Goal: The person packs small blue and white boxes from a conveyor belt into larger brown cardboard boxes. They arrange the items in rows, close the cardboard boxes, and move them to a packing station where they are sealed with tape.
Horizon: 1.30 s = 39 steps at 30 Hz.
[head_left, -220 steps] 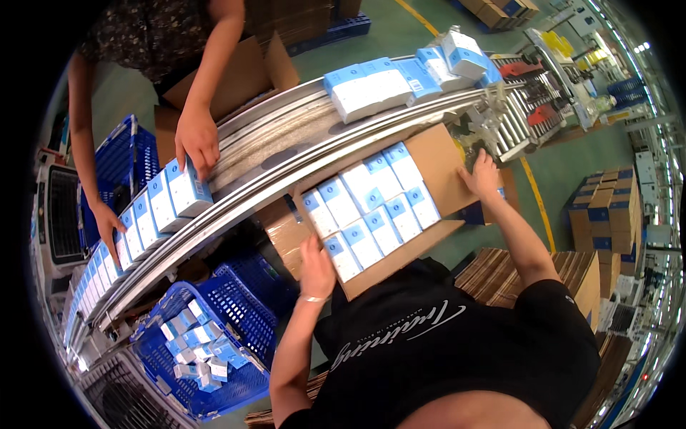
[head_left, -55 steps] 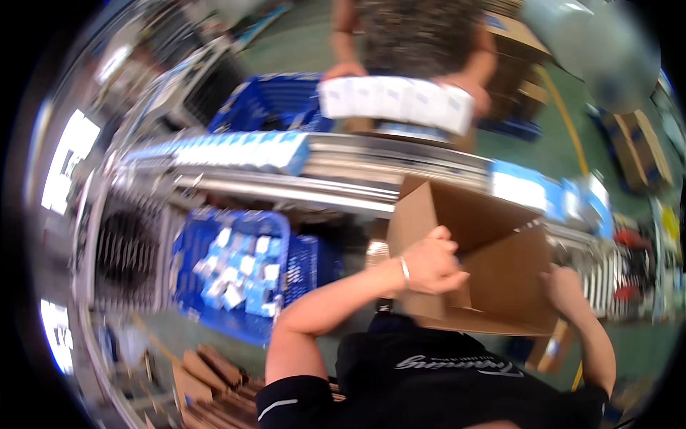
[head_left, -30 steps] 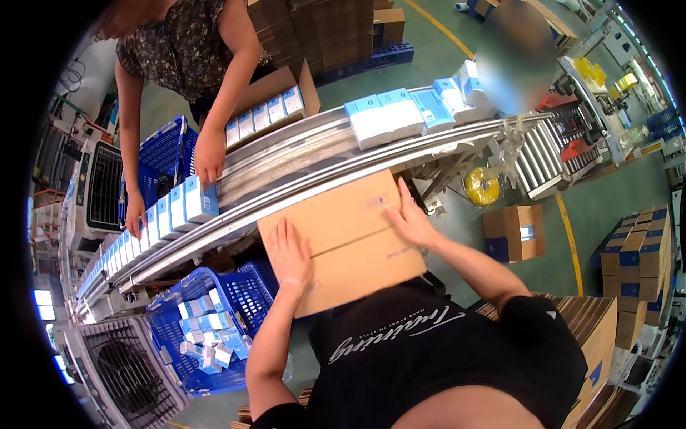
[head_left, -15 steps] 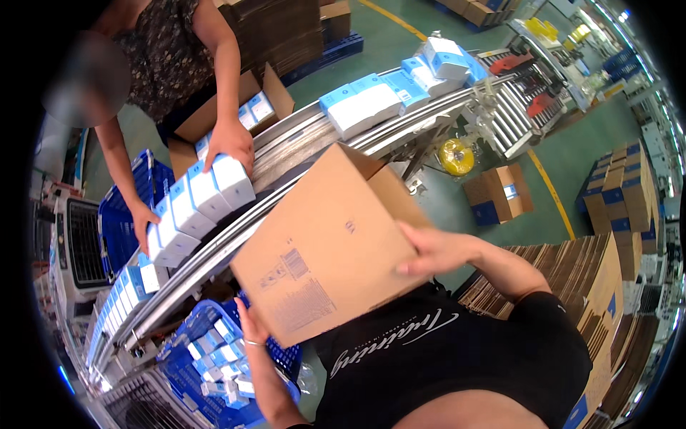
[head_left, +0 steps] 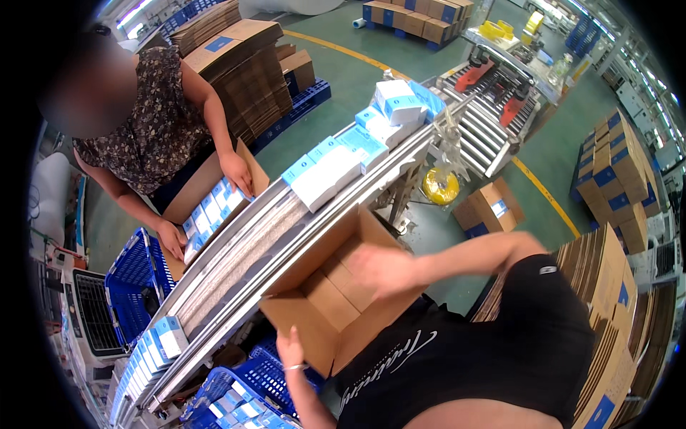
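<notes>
An opened cardboard box (head_left: 336, 282) leans between me and the conveyor, its mouth turned up toward me and its bare bottom in sight. My left hand (head_left: 290, 349) grips the box's near left edge, with part of the fingers hidden. Over the mouth of the box is my right hand (head_left: 389, 270), smeared by motion, so its fingers cannot be made out. Across the conveyor (head_left: 246, 239), a co-worker's two hands press on a row of small white-and-blue cartons (head_left: 211, 214) inside another cardboard box (head_left: 251, 163).
More white-and-blue cartons (head_left: 329, 175) rest on the conveyor, and others line its lower left end. A blue basket (head_left: 246, 382) of small cartons stands below my left arm. Flattened cardboard (head_left: 600, 286) is stacked at my right. A roller table (head_left: 471, 136) adjoins the far end.
My box has tipped over so its mouth faces up, and my right hand has moved from its outside to over the opening. The co-worker's row of cartons has gone from the conveyor into their box.
</notes>
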Tool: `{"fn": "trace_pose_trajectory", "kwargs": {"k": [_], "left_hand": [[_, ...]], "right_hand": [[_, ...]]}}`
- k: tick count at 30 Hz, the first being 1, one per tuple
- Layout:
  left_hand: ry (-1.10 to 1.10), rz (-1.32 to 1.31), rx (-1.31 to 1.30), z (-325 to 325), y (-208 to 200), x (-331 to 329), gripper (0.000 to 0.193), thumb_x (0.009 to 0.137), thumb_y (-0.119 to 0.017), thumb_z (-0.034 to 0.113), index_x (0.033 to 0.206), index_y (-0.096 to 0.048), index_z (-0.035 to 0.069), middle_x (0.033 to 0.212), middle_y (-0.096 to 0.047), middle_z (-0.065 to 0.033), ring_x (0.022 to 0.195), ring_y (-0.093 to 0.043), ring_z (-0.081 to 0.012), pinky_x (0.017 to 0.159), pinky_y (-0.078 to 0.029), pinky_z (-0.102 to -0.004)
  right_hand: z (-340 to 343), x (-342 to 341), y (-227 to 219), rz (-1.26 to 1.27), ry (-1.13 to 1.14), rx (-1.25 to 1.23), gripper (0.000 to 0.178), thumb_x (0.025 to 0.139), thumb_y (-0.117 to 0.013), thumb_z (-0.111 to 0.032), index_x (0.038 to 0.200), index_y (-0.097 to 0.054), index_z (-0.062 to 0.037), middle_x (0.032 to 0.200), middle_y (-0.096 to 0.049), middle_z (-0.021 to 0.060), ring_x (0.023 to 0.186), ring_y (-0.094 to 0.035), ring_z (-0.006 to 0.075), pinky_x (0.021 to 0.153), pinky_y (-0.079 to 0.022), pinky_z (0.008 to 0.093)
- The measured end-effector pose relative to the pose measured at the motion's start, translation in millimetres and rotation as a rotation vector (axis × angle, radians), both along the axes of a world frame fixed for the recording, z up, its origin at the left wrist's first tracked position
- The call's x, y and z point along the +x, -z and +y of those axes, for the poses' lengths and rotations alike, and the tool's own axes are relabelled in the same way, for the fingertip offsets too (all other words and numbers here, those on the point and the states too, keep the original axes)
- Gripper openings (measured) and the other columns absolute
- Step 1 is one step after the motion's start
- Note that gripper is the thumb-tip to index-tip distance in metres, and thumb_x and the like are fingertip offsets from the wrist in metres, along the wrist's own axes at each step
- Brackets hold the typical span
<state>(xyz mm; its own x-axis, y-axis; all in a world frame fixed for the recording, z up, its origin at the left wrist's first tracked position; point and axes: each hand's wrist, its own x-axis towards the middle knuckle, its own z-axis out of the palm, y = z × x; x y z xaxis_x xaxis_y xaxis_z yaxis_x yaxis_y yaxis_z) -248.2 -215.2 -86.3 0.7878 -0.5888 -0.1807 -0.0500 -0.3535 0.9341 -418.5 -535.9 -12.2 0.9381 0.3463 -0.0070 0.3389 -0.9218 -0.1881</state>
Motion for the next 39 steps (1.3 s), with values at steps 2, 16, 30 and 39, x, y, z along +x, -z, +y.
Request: {"fn": "trace_pose_trajectory", "kwargs": {"k": [2, 16, 30, 39], "left_hand": [[-0.164, 0.476, -0.115, 30, 1, 10, 0.030, 0.089, -0.054, 0.011, 0.114, -0.053, -0.004, 0.106, -0.061, -0.0148, 0.091, -0.060, -0.0199, 0.080, -0.048, -0.0311], [-0.151, -0.599, 0.227, -139, -108, 44, 0.014, 0.086, -0.059, 0.011, 0.093, -0.062, 0.000, 0.075, -0.062, -0.0151, 0.064, -0.059, -0.0245, 0.061, -0.048, -0.0308], [-0.237, -0.998, 0.451, -249, -90, 59, 0.072, 0.075, -0.067, 0.026, 0.133, -0.035, -0.001, 0.140, -0.029, -0.0222, 0.118, -0.038, -0.0405, 0.095, -0.033, -0.0500], [-0.199, -0.912, 0.635, -145, -91, 110, 0.069, 0.078, -0.065, 0.035, 0.129, -0.040, -0.004, 0.137, -0.030, -0.0305, 0.118, -0.035, -0.0492, 0.101, -0.031, -0.0488]], "right_hand": [[-95, -39, 24, 0.172, 0.147, -0.243, 0.074, 0.083, -0.055, -0.045, 0.136, -0.033, 0.0015, 0.142, -0.029, 0.0235, 0.136, -0.022, 0.0342, 0.113, -0.013, 0.0448], [-194, 6, -59, -0.689, 0.828, 0.421, 0.015, 0.078, -0.065, -0.009, 0.091, -0.060, -0.0034, 0.086, -0.063, 0.0110, 0.081, -0.062, 0.0265, 0.072, -0.049, 0.0347], [-141, 108, -43, -0.519, 0.936, 1.029, 0.063, 0.089, -0.057, -0.028, 0.137, -0.029, 0.0021, 0.132, -0.041, 0.0202, 0.116, -0.047, 0.0239, 0.093, -0.043, 0.0339], [36, 213, -16, -0.026, 0.601, 0.654, 0.059, 0.079, -0.064, -0.026, 0.116, -0.037, 0.0098, 0.116, -0.048, 0.0267, 0.099, -0.054, 0.0432, 0.085, -0.045, 0.0446]]}}
